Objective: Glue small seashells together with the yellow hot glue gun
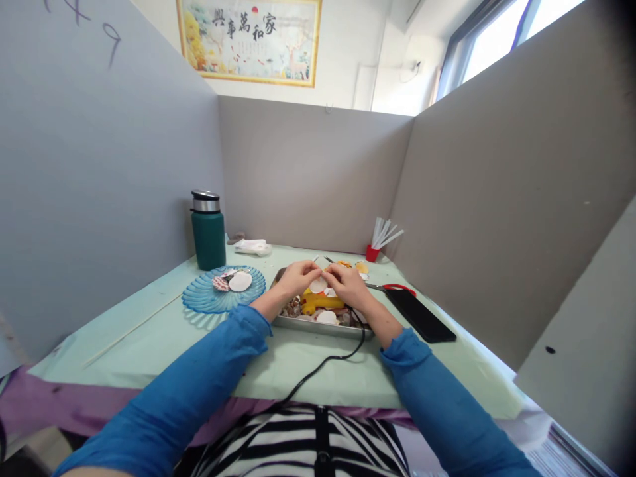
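Observation:
My left hand (297,277) and my right hand (348,283) meet over a metal tray (318,325) in the middle of the table. Both have their fingers curled together around a small white shell (318,285) held between them. Below the hands, in the tray, lie a yellow glue gun (320,301), another white shell (326,317) and several small dark shells. A black cord (318,368) runs from the tray toward me.
A blue glass plate (201,301) with two shells sits left of the tray, a green flask (208,231) behind it. Right of the tray lie red-handled scissors (397,287) and a black phone (420,315). A red cup (372,253) of white sticks stands at the back. Grey partitions wall three sides.

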Motion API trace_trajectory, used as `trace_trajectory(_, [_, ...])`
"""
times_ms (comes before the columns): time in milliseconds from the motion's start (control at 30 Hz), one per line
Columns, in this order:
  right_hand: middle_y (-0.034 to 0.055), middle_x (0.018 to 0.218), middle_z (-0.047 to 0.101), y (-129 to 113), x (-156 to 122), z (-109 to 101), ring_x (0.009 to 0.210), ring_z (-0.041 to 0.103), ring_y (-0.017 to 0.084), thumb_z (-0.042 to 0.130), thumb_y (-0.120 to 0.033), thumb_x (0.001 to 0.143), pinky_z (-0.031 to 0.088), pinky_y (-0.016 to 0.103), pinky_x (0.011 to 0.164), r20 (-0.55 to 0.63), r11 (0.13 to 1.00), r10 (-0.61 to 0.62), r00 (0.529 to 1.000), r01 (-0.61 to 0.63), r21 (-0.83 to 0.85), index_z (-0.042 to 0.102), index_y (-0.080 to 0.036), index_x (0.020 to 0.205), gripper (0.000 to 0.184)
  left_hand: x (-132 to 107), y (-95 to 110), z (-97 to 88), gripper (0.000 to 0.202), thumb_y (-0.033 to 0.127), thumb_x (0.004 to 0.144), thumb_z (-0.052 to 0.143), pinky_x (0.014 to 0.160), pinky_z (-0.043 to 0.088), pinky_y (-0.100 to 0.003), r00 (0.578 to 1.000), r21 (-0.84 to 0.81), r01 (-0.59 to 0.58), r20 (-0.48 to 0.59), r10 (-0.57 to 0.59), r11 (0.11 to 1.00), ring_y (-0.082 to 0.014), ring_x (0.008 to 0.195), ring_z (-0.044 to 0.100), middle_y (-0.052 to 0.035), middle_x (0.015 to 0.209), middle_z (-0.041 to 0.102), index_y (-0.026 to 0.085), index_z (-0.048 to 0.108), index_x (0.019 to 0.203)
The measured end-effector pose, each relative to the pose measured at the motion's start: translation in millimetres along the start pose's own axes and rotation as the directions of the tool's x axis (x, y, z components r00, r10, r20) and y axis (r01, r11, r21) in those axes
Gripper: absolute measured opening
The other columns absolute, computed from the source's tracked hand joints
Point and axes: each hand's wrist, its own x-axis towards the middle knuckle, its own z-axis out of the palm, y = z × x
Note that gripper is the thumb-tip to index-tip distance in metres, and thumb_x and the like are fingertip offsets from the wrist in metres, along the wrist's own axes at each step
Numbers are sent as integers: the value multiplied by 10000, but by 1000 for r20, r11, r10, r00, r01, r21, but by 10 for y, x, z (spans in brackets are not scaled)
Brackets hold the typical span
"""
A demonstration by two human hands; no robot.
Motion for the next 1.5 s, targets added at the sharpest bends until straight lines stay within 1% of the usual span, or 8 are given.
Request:
trace_trajectory(133, [0,657,606,1,2,4,611,511,125,497,-349,901,344,228,586,14,1000,12,1000,-13,8,613,-187,731,263,6,0,2,268,403,781,510,484,322,-201,1000,7,-15,-12,15,1000,-99,527,429,24,590,522,156,613,776])
trace_trajectory(267, [-6,644,599,-2,5,3,605,507,123,495,-343,903,339,227,585,19,1000,11,1000,-12,11,612,-188,732,259,24,-18,4,242,377,771,522,541,365,-203,999,0,-44,-17,44,999,-113,606,477,5,668,577,156,617,774])
trace_trajectory(367, [-9,639,590,-4,7,0,607,504,123,489,-330,906,332,228,585,21,1000,11,1000,-11,9,601,-190,721,258,40,-51,6,224,359,772,525,563,380,-204,998,8,-59,-28,59,998,-117,631,490,3,686,584,156,619,771])
trace_trajectory(600, [-16,622,560,-4,2,-8,597,488,118,459,-331,924,320,231,583,19,1000,-2,1000,2,4,557,-192,680,297,44,-90,2,227,349,785,522,509,345,-200,997,63,-55,-59,59,996,-106,577,478,12,645,571,153,636,784])
trace_trajectory(833, [-12,627,569,20,5,6,598,486,119,449,-364,929,315,232,584,15,1000,7,1000,-7,-14,548,-192,677,321,-10,10,-11,265,380,799,507,473,322,-205,999,32,-22,-42,24,999,-89,488,436,37,563,521,151,636,828])
trace_trajectory(1000, [-13,619,558,27,11,7,593,479,118,443,-357,931,305,235,582,21,1000,8,1000,-7,-27,535,-190,664,328,-36,56,-13,268,396,794,508,423,295,-191,1000,-13,8,-27,-8,1000,-72,436,399,46,539,493,152,614,828])
trace_trajectory(1200, [-12,610,546,28,15,10,589,476,118,440,-350,929,300,236,579,23,1000,5,1000,-4,-20,523,-189,653,331,-40,67,-21,319,453,795,509,412,283,-182,1000,-15,23,-12,-23,1000,-65,425,386,50,529,480,150,606,820])
trace_trajectory(1500, [-11,604,554,25,7,12,588,481,118,447,-338,926,306,236,576,23,1000,-2,1000,3,-19,525,-188,649,325,-40,47,-21,320,460,799,508,421,285,-188,1000,-5,24,-12,-24,1000,-70,430,388,50,532,479,156,604,822])
